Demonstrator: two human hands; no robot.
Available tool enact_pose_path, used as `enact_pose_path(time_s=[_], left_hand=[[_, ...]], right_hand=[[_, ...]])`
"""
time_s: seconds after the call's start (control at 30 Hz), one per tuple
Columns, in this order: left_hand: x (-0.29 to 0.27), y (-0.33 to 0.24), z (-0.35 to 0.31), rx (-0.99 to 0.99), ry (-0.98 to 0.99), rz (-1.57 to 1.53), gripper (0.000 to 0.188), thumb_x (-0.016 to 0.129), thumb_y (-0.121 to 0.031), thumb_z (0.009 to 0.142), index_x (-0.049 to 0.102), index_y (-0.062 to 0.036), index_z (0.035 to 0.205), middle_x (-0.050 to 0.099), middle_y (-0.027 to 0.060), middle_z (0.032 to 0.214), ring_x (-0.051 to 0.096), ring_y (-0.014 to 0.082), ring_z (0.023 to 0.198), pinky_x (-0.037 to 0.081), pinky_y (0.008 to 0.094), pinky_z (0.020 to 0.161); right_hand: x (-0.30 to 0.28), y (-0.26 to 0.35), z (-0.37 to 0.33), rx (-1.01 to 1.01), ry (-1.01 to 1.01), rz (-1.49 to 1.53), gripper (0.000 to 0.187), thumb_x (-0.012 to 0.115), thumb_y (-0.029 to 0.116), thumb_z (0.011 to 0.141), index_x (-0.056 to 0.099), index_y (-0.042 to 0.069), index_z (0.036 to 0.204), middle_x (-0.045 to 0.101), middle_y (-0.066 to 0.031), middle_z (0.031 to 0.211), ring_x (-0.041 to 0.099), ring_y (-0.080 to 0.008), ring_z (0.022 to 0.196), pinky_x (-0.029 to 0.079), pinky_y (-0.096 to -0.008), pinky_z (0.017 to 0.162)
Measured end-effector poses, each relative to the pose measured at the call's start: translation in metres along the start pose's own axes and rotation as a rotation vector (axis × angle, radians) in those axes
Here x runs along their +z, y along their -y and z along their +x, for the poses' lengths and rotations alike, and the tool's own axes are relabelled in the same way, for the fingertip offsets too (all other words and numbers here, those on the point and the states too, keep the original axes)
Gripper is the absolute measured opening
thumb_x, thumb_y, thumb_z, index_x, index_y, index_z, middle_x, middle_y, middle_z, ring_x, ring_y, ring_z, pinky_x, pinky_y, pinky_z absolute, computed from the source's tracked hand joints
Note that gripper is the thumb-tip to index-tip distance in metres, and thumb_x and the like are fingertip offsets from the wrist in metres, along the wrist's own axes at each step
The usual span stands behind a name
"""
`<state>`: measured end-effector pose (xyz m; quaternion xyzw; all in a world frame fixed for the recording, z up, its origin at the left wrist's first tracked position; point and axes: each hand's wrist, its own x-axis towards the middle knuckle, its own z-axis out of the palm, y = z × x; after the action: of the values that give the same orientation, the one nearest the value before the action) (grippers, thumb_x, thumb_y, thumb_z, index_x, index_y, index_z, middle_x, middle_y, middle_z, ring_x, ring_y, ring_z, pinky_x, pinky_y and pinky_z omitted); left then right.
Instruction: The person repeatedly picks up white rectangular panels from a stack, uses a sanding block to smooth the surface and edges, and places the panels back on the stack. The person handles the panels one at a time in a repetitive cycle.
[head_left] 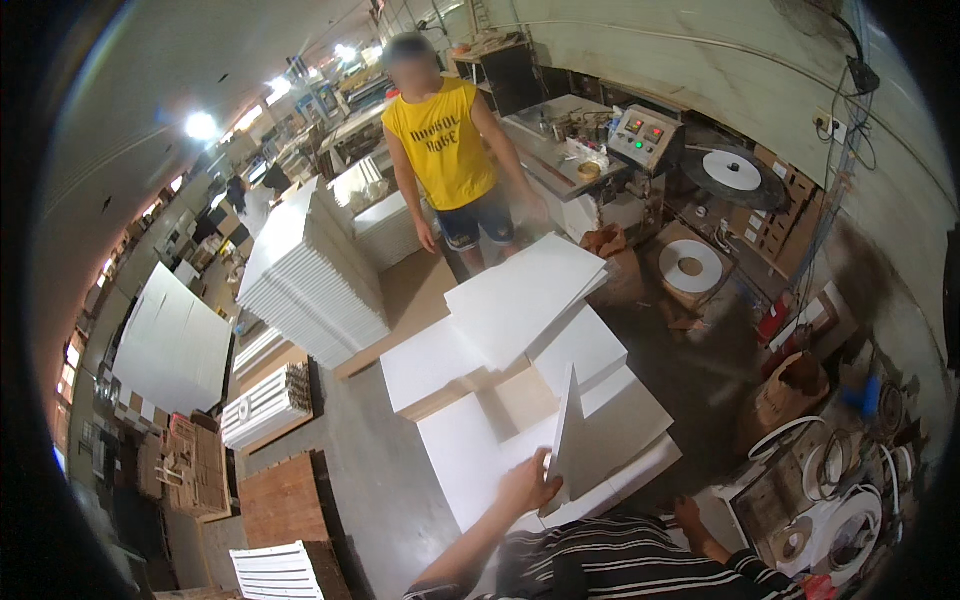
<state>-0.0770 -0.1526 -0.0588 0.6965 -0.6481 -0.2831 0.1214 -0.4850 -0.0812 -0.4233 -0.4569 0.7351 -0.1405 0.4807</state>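
"Where was the white panel (569, 432)?"
"Tilted on edge over the white stacks (455, 450), its near end pinched in the left hand (530, 485). The right hand's (690, 517) grip I couldn't tell."
"Handling?"
"Probably stiff, light; opposite edges suited gripping."

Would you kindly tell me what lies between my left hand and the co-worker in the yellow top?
In the head view, stacked white panels set around a tan recess lie between your left hand and the co-worker.
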Motion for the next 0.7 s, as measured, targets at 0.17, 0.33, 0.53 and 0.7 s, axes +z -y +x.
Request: enact_pose_path(time_s=[0.17, 0.33, 0.53, 0.7], left_hand=[[0.006, 0.000, 0.052, -0.089, -0.041, -0.070, 0.053, 0.064, -0.039, 0.085, 0.050, -0.0113, 0.128, 0.071, 0.0172, 0.097, 0.067, 0.0375, 0.090, 0.052, 0.0461, 0.079], [0.006, 0.030, 0.051, -0.211, 0.058, -0.108, 0.046, 0.061, -0.040, 0.087, 0.059, -0.0078, 0.119, 0.066, 0.0240, 0.109, 0.064, 0.0395, 0.099, 0.049, 0.0482, 0.085], [-0.005, 0.049, 0.024, -0.080, 0.001, 0.002, 0.032, 0.052, -0.033, 0.093, 0.067, -0.0064, 0.102, 0.064, 0.0241, 0.103, 0.060, 0.0428, 0.100, 0.047, 0.0515, 0.087], [0.004, 0.067, -0.005, -0.198, -0.104, 0.023, 0.033, 0.051, -0.031, 0.092, 0.068, -0.0048, 0.101, 0.064, 0.0233, 0.105, 0.060, 0.0414, 0.101, 0.048, 0.0499, 0.086]], right_hand=[[-0.016, 0.010, -0.046, 0.363, 0.002, 0.284, 0.042, 0.045, 0.033, 0.101, 0.063, -0.005, 0.106, 0.068, -0.0193, 0.093, 0.066, -0.0307, 0.062, 0.056, -0.0443, 0.056], [-0.017, -0.012, -0.064, 0.374, -0.003, 0.099, 0.031, 0.058, 0.021, 0.094, 0.059, -0.008, 0.105, 0.067, -0.0186, 0.085, 0.065, -0.0263, 0.059, 0.057, -0.0412, 0.055], [0.015, -0.069, -0.034, 0.430, -0.215, 0.098, 0.022, 0.061, 0.012, 0.085, 0.065, -0.009, 0.087, 0.065, -0.0216, 0.071, 0.063, -0.0293, 0.054, 0.052, -0.0409, 0.048], [0.034, -0.061, 0.009, -0.023, -0.343, -0.079, 0.030, 0.066, 0.024, 0.082, 0.065, -0.006, 0.082, 0.063, -0.0193, 0.065, 0.062, -0.0265, 0.050, 0.048, -0.0428, 0.047]])
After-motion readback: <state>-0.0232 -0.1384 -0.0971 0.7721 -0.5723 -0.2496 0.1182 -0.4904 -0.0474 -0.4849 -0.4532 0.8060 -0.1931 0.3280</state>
